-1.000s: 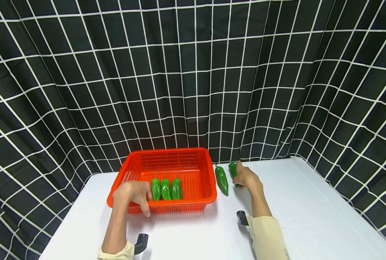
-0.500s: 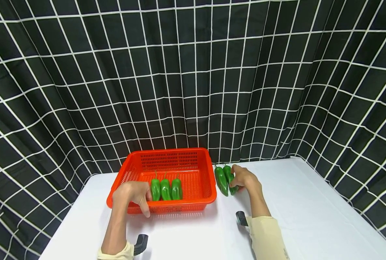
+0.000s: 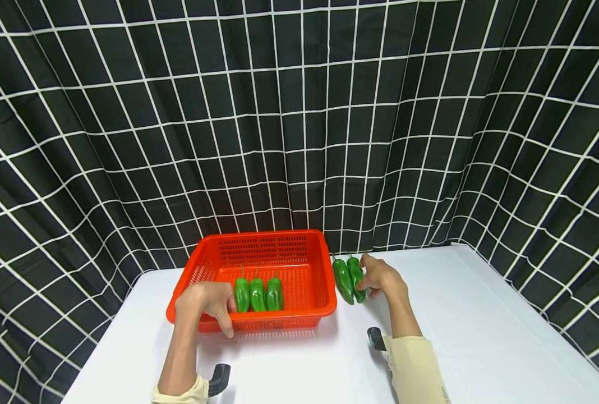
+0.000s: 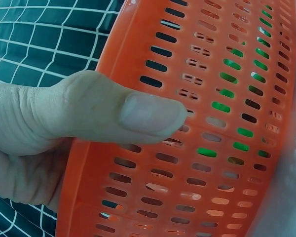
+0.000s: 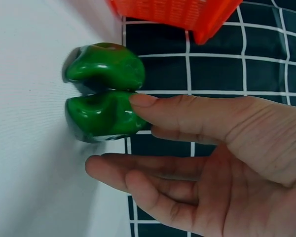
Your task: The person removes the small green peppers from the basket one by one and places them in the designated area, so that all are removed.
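Note:
My left hand [image 3: 206, 300] grips the near-left rim of a red plastic basket [image 3: 325, 275]; in the left wrist view its thumb [image 4: 148, 116] presses the slotted outer wall. Inside the basket, three green peppers [image 3: 257, 294] lie side by side. On the white table right of the basket lie two more, a left pepper [image 3: 343, 280] and a right pepper [image 3: 356, 275], close together. My right hand [image 3: 382, 278] is beside the right pepper. In the right wrist view, the thumb touches that pepper [image 5: 101, 118] while the lower fingers [image 5: 138, 185] stand apart from it.
A white cloth covers the table [image 3: 471, 336]. Behind and at both sides hangs a black curtain [image 3: 304, 123] with a white grid. Black wrist cameras [image 3: 220, 377] sit at both cuffs.
My right hand has slid the right pepper left until it lies close to the other one. The hand's grip has since loosened. My left hand and the basket have stayed still.

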Motion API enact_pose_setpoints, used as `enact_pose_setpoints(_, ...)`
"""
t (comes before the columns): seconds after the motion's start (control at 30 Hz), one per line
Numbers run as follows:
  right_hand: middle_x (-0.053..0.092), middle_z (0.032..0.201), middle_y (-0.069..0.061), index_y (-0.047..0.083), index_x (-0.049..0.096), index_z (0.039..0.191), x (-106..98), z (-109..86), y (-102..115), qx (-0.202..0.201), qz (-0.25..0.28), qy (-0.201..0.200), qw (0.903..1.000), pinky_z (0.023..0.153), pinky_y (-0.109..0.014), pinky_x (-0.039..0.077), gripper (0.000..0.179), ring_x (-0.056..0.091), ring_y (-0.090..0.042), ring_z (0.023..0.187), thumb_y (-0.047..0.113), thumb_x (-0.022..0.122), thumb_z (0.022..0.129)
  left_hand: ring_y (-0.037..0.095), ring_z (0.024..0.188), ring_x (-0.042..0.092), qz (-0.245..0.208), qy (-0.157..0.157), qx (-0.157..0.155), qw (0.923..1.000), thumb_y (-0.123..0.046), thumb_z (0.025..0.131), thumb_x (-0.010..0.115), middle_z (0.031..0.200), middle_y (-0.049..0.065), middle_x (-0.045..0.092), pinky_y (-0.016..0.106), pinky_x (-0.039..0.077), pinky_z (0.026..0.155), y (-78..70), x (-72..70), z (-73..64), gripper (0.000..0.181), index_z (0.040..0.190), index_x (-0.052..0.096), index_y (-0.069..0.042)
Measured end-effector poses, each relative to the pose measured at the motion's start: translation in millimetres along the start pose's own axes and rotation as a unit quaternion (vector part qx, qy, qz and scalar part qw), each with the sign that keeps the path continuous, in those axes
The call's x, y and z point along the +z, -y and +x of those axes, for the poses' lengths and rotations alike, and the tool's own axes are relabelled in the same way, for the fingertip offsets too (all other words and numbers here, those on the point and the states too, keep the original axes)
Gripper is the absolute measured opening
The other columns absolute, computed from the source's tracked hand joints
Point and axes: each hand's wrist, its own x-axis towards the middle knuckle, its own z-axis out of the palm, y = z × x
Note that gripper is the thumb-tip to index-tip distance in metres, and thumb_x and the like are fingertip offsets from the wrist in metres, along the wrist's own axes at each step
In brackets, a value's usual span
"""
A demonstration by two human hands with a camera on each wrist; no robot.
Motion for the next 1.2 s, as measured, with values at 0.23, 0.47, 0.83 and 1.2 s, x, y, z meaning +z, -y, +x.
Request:
enact_pose_setpoints(0.23,0.064,0.126,-0.029,0.0,0.053,0.138,-4,-6.1,8,-0.015,-0.023,-0.012,0.9996,0.072,-0.04,0.058,0.063,0.077,-0.031,0.074,0.006,0.081,0.083,0.013,0.08,0.055,0.002,-0.001,0.004,1.0,-0.018,0.067,0.097,0.076,-0.009,0.07,0.035,0.052,0.076,0.1,0.9,-0.3,0.025,0.084,0.08,-0.019)
enact_pose_setpoints(0.47,0.071,0.101,-0.015,0.003,0.057,0.134,-14,-20.0,33,-0.055,-0.044,-0.038,0.9968,0.074,-0.042,0.053,0.055,0.073,-0.027,0.08,0.013,0.082,0.086,0.013,0.078,0.054,0.004,-0.005,0.013,0.9999,-0.018,0.066,0.097,0.075,-0.009,0.069,0.031,0.046,0.07,0.0,-1.0,-0.3,0.024,0.083,0.08,-0.02)
enact_pose_setpoints(0.83,0.072,0.124,-0.017,0.005,0.061,0.131,-3,-40.2,78,-0.164,-0.045,-0.076,0.9825,0.09,-0.047,0.059,0.044,0.068,-0.028,0.104,0.013,0.078,0.091,0.012,0.077,0.053,0.005,-0.005,0.019,0.9998,-0.018,0.067,0.097,0.073,-0.009,0.069,0.031,0.047,0.07,-0.4,-0.3,0.2,0.022,0.081,0.08,-0.02)
enact_pose_setpoints(1.2,0.067,0.122,-0.013,0.008,0.062,0.132,37,-44.4,117,-0.274,-0.088,-0.053,0.9563,0.095,-0.044,0.056,0.042,0.064,-0.03,0.112,0.013,0.078,0.093,0.012,0.076,0.053,0.002,-0.007,0.022,0.9997,-0.018,0.067,0.097,0.072,-0.009,0.067,0.031,0.048,0.07,2.5,0.8,1.1,0.022,0.079,0.077,-0.02)
